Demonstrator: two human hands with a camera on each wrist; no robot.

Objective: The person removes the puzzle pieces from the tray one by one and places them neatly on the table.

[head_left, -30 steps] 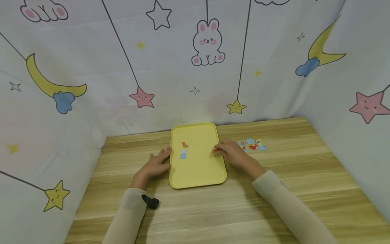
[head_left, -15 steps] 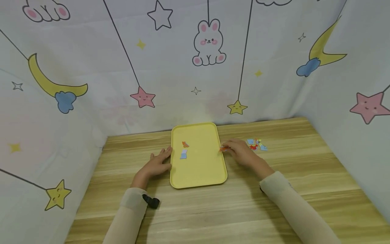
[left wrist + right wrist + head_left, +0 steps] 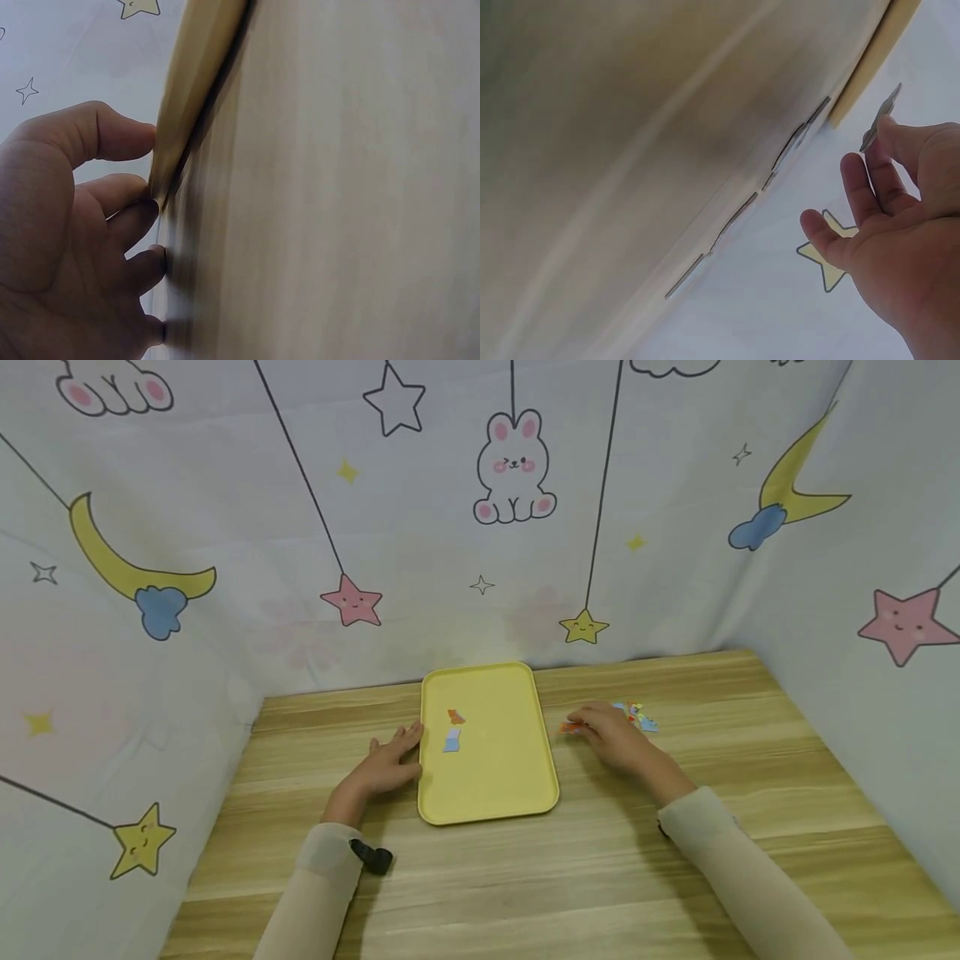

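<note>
In the head view, a yellow tray lies on the wooden table, holding an orange puzzle piece and a pale-and-blue one towards its left side. My left hand rests at the tray's left rim; in the left wrist view its thumb and fingertips touch the tray's edge. Just right of the tray, my right hand pinches an orange puzzle piece between thumb and fingers. The right wrist view shows that piece edge-on, raised off the table.
Several loose puzzle pieces, blue, red and yellow, lie on the table beyond the right hand, which partly hides them. A white curtain printed with stars, moons and a rabbit closes off the back and sides.
My right hand has moved right, carrying the orange puzzle piece from above the tray's right side past its rim. The left hand and the pieces on the tray stay put.
</note>
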